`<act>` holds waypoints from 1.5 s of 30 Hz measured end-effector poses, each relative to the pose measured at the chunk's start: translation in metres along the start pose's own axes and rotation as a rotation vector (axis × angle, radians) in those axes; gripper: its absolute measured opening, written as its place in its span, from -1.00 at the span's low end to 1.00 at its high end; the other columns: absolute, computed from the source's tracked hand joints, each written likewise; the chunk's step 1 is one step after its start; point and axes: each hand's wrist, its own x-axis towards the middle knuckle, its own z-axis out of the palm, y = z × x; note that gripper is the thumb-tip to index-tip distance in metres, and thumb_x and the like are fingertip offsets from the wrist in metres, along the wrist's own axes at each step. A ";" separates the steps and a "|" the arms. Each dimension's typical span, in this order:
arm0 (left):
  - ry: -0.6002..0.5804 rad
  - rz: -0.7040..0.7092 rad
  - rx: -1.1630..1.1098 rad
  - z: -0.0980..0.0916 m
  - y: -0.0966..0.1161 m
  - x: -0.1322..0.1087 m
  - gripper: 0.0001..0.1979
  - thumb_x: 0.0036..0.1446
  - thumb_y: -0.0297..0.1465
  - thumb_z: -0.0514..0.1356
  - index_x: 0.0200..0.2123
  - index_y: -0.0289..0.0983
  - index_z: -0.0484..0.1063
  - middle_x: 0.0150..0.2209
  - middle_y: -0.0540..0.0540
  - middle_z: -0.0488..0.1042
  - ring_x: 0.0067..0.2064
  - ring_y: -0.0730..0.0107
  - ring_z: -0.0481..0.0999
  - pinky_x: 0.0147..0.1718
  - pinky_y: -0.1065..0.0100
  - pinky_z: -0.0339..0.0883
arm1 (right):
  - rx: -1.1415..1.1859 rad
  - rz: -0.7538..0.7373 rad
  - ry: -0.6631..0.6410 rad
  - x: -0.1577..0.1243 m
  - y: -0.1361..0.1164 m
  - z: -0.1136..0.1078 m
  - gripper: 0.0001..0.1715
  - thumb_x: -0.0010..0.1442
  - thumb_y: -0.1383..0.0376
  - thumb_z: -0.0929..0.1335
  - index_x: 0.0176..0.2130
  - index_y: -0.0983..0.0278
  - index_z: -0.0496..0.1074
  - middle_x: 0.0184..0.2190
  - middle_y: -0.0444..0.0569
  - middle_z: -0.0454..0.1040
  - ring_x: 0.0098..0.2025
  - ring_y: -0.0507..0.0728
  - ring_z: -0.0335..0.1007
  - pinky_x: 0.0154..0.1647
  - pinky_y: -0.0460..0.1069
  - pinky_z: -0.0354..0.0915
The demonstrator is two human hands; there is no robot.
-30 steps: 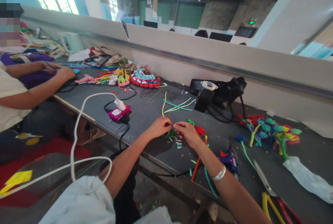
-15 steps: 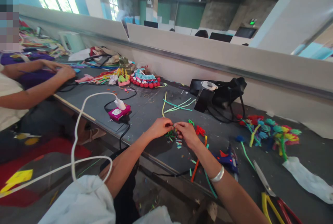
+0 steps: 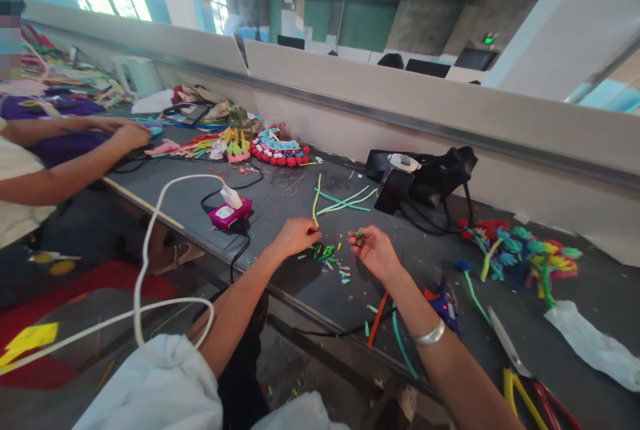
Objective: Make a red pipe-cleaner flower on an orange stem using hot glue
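Note:
My left hand (image 3: 296,235) rests low on the grey table (image 3: 280,283), its fingers pinched together just above a scatter of small coloured scraps (image 3: 330,258); what it pinches is too small to name. To its right my right hand (image 3: 374,250) is lifted palm-up, fingers curled round a small green piece (image 3: 359,237). A silver bangle (image 3: 431,335) sits on that wrist. The two hands are apart, with the scraps between them.
Long pipe-cleaner stems (image 3: 340,202) lie behind the hands, orange and green ones (image 3: 385,320) near the table edge. A blue glue gun (image 3: 443,303), scissors (image 3: 520,367), craft flowers (image 3: 520,253), a black bag (image 3: 425,180) and a pink charger (image 3: 229,213) are around. Another person's arms (image 3: 75,150) work at the left.
My hands, joined over the scraps before, have drawn apart. The right hand has lifted and turned palm-up with the green piece; the left has dropped toward the table.

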 end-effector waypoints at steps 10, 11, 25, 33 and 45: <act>-0.096 -0.010 0.011 0.007 0.000 -0.001 -0.92 -0.16 -0.49 0.24 -0.60 -0.20 0.50 -0.57 0.01 0.50 -0.45 0.39 0.43 -0.35 0.41 0.20 | -0.033 -0.008 -0.085 -0.005 0.009 0.016 -0.71 0.29 0.20 0.32 -0.07 0.34 0.38 -0.21 -0.06 0.45 -0.31 0.02 0.43 -0.34 -0.03 0.41; -0.088 -0.009 -0.001 0.006 0.000 -0.001 -0.92 -0.15 -0.49 0.23 -0.59 -0.21 0.50 -0.57 0.01 0.50 -0.46 0.39 0.43 -0.37 0.42 0.20 | -0.048 -0.017 -0.086 -0.006 0.009 0.018 -0.72 0.29 0.20 0.32 -0.08 0.34 0.39 -0.22 -0.06 0.45 -0.33 0.01 0.42 -0.36 -0.05 0.41; 0.003 0.102 -0.202 0.004 0.016 -0.004 -0.86 -0.02 -0.40 0.17 -0.41 -0.29 0.51 -0.45 -0.02 0.51 -0.41 0.43 0.43 -0.41 0.47 0.23 | -0.219 -0.018 -0.055 -0.009 0.023 0.043 -0.77 0.28 0.23 0.33 -0.13 0.35 0.40 -0.29 -0.10 0.45 -0.40 -0.03 0.40 -0.43 -0.09 0.38; -0.002 0.174 -0.196 0.005 0.022 -0.005 -0.89 0.00 -0.46 0.16 -0.43 -0.29 0.50 -0.50 -0.01 0.48 -0.45 0.46 0.39 -0.43 0.47 0.17 | -0.219 -0.035 -0.003 -0.012 0.024 0.042 -0.76 0.28 0.23 0.33 -0.13 0.35 0.40 -0.29 -0.10 0.45 -0.40 -0.03 0.40 -0.42 -0.09 0.39; 0.092 0.125 -0.258 0.012 0.030 -0.004 -0.84 0.08 -0.37 0.15 -0.41 -0.30 0.50 -0.49 0.01 0.48 -0.44 0.47 0.41 -0.43 0.48 0.20 | -0.183 -0.077 0.033 -0.021 0.004 0.023 -0.78 0.28 0.22 0.34 -0.21 0.36 0.40 -0.39 -0.16 0.42 -0.50 -0.08 0.33 -0.53 -0.15 0.31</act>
